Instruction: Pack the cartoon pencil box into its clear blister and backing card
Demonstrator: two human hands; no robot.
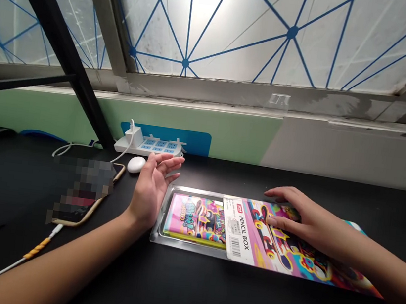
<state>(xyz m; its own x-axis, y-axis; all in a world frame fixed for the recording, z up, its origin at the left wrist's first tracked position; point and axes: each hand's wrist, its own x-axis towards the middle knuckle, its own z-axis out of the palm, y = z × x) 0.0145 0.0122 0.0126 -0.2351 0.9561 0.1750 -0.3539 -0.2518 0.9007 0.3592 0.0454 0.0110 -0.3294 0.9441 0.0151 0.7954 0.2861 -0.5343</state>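
At left, a phone is seen with a cable plugged in. Near centre, the left hand is held loosely curled, nothing gripped, just beside the plastic tray. In that tray, the pencil box is seen: probably light, stiff and slippery, best taken by its long edges. At right, the printed card is partly covered by the right hand, thumb laid on top; whether the edge is pinched cannot be told.

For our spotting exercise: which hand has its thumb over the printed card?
The right hand: its thumb lies over the card, whereas the left hand is by the tray's left end, palm showing.
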